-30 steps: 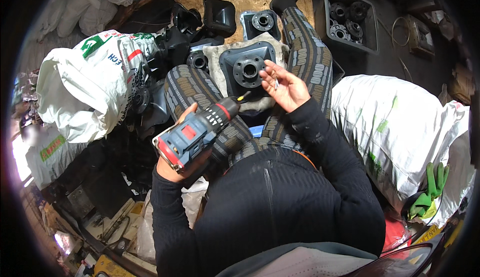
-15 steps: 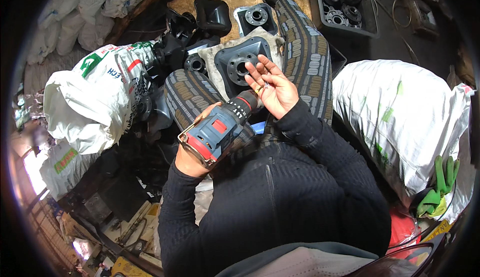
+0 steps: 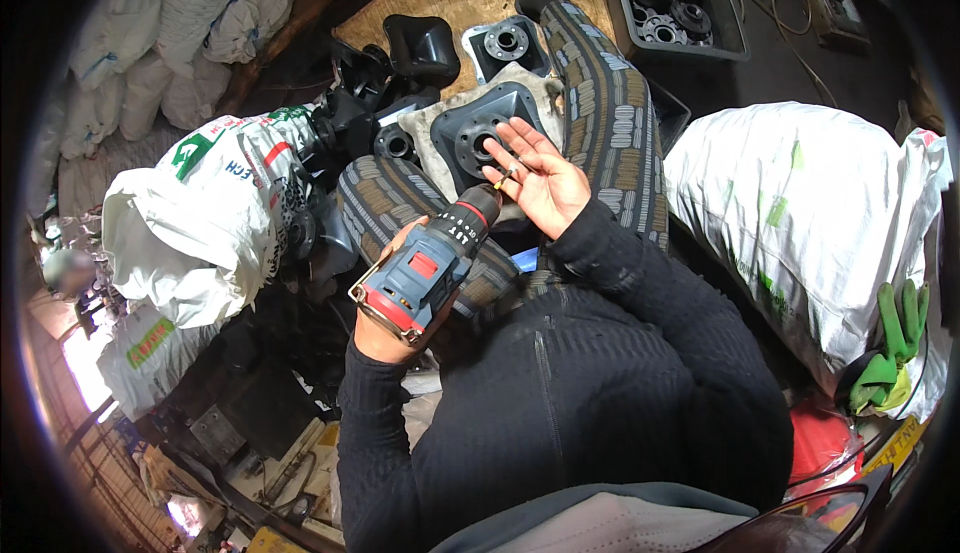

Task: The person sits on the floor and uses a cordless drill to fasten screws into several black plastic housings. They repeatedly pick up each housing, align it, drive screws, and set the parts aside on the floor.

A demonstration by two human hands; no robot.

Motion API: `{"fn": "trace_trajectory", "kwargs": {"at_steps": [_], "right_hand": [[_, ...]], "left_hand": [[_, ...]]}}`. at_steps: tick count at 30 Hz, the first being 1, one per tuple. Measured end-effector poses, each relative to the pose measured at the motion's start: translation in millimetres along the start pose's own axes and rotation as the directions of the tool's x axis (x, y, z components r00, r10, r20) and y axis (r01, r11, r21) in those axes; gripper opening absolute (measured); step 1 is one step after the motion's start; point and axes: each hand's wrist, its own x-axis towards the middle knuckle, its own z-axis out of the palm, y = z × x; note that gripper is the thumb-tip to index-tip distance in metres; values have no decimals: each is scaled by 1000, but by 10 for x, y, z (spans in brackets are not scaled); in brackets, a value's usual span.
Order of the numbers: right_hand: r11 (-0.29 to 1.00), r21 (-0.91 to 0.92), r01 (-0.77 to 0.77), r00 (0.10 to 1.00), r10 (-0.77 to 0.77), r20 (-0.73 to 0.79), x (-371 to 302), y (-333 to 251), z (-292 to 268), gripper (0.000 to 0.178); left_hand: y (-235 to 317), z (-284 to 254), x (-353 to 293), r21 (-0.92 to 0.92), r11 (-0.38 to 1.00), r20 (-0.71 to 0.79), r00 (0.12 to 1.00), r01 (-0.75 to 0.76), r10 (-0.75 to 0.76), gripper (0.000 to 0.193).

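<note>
My left hand point(image 3: 380, 341) is wrapped round the grip of a blue-and-red cordless drill point(image 3: 425, 268), its chuck pointing away from me. A thin bit point(image 3: 498, 185) with a yellowish part sticks out at the chuck. Just beyond the tip, my right hand point(image 3: 545, 178) is palm up with its fingers stretched and apart. Small shiny pieces, too small to name, seem to lie at those fingers. Behind the fingers, a black square-flanged part with a round hub point(image 3: 478, 141) rests on a pale cloth point(image 3: 425, 133) between my legs.
More black hub parts point(image 3: 395, 143) and a flared black cover point(image 3: 422, 48) lie beyond my left knee. A grey bin point(image 3: 690, 48) of round hubs stands at the far right. White sacks point(image 3: 800, 193) flank me, with green gloves point(image 3: 890, 353) on the right one.
The drill has drawn slightly back and left in my left hand. My right fingers have opened out a little beside the bit. The whole view has shifted slightly.
</note>
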Motion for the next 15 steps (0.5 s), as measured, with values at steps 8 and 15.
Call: {"fn": "trace_trajectory", "kwargs": {"at_steps": [8, 15], "right_hand": [[953, -84, -291, 956, 286, -64, -53, 40, -198, 37], [928, -56, -367, 928, 370, 44, -27, 56, -121, 17]], "left_hand": [[-84, -103, -38, 100, 993, -19, 998, -64, 66, 52], [-160, -69, -40, 59, 998, -10, 999, -38, 39, 48]]}}
